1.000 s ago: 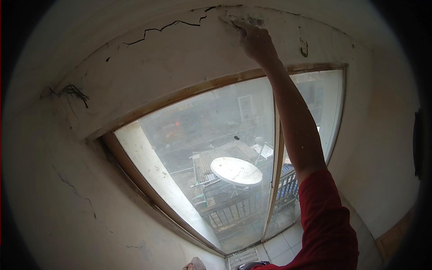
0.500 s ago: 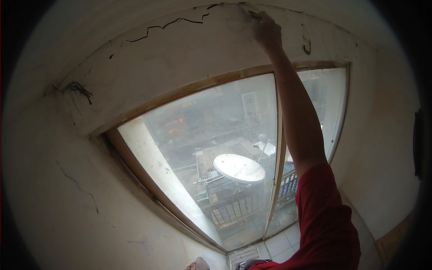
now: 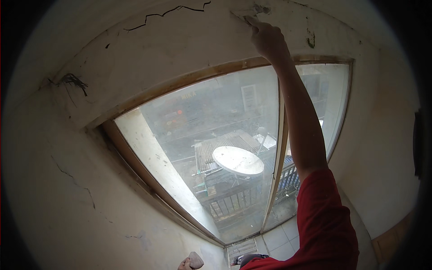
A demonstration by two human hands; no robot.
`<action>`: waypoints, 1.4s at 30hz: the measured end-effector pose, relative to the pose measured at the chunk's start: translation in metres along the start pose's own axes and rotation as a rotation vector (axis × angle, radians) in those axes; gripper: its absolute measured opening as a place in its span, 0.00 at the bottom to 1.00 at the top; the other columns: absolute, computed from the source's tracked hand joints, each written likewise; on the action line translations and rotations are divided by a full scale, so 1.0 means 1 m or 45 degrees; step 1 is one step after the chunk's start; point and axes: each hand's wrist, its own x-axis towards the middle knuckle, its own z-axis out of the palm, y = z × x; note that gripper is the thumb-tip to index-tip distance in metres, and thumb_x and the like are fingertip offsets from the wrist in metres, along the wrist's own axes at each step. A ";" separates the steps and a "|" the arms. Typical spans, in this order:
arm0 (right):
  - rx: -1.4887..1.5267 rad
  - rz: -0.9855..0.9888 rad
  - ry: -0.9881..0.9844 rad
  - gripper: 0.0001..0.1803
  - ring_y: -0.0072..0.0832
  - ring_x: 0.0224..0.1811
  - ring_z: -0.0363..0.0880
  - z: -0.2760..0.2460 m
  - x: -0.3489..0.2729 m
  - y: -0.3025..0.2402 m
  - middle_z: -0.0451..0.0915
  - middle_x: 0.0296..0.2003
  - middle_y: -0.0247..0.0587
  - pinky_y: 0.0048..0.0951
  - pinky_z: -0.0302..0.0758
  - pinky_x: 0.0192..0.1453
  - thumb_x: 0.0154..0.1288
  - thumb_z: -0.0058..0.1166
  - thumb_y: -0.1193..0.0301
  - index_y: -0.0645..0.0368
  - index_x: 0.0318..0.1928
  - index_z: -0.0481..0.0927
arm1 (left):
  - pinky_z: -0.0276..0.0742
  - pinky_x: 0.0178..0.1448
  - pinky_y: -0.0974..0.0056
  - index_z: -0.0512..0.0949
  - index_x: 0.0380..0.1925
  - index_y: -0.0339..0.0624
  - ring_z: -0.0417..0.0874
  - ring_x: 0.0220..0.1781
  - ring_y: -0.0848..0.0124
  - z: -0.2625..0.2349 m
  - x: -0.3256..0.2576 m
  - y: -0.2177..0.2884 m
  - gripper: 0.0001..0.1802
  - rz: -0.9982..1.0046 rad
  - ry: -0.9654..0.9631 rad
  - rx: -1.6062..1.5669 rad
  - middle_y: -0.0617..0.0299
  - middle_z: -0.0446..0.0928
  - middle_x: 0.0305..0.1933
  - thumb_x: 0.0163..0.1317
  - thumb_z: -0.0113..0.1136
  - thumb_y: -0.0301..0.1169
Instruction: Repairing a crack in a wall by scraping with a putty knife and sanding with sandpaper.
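Observation:
My right hand point(image 3: 270, 41) is raised to the wall above the window, its fingers closed round a putty knife point(image 3: 244, 18). The thin blade lies against the wall and is hard to make out, and most of the handle is hidden in my grip. Just above my fingers is a rough, dark-stained patch point(image 3: 261, 8) in the plaster. Low in the picture, my left hand point(image 3: 184, 264) shows only in part. It grips a greyish, flat piece with rounded corners point(image 3: 195, 260) whose kind I cannot make out.
A wood-framed window point(image 3: 193, 92) fills the middle, with a satellite dish point(image 3: 237, 160) and a railing outside. Left of my right hand, a jagged black crack point(image 3: 166, 15) runs across the wall. Dark strands point(image 3: 74, 82) hang at the left corner. Pale floor tiles point(image 3: 280, 238) lie below.
My right hand has come down a little from the wall's top edge, uncovering the stained patch. My left hand and the greyish piece have risen slightly further into view.

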 end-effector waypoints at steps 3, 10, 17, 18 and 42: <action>-0.147 -0.189 0.069 0.20 0.50 0.48 0.84 0.009 -0.050 -0.001 0.85 0.42 0.53 0.50 0.81 0.53 0.74 0.44 0.63 0.35 0.63 0.77 | 0.86 0.44 0.59 0.79 0.44 0.30 0.86 0.39 0.63 0.013 -0.009 0.034 0.10 -0.067 0.104 -0.294 0.52 0.81 0.40 0.69 0.56 0.26; -0.003 -0.046 0.027 0.20 0.52 0.49 0.83 -0.004 0.023 -0.023 0.85 0.41 0.55 0.51 0.80 0.55 0.74 0.43 0.61 0.33 0.64 0.76 | 0.86 0.43 0.59 0.79 0.45 0.31 0.86 0.39 0.63 0.029 0.005 0.028 0.10 -0.118 -0.049 -0.248 0.53 0.82 0.40 0.68 0.58 0.26; -0.022 -0.084 -0.107 0.21 0.53 0.47 0.83 0.004 -0.005 -0.026 0.84 0.42 0.56 0.52 0.80 0.54 0.75 0.41 0.60 0.34 0.64 0.75 | 0.86 0.42 0.61 0.80 0.45 0.31 0.86 0.38 0.64 0.039 -0.005 0.027 0.11 -0.129 -0.025 -0.259 0.53 0.82 0.41 0.67 0.59 0.28; -0.034 -0.077 -0.110 0.21 0.53 0.47 0.83 0.002 0.011 -0.027 0.84 0.42 0.56 0.52 0.80 0.54 0.75 0.41 0.60 0.34 0.64 0.75 | 0.86 0.42 0.61 0.80 0.45 0.31 0.85 0.38 0.65 0.038 -0.001 0.024 0.11 -0.140 -0.059 -0.232 0.53 0.82 0.41 0.67 0.59 0.27; -0.040 0.052 0.013 0.22 0.53 0.39 0.85 -0.011 0.001 0.004 0.85 0.33 0.54 0.53 0.82 0.48 0.75 0.44 0.64 0.35 0.67 0.72 | 0.78 0.61 0.57 0.55 0.75 0.69 0.78 0.63 0.58 0.297 -0.017 0.729 0.42 2.910 0.899 1.101 0.49 0.75 0.64 0.64 0.51 0.18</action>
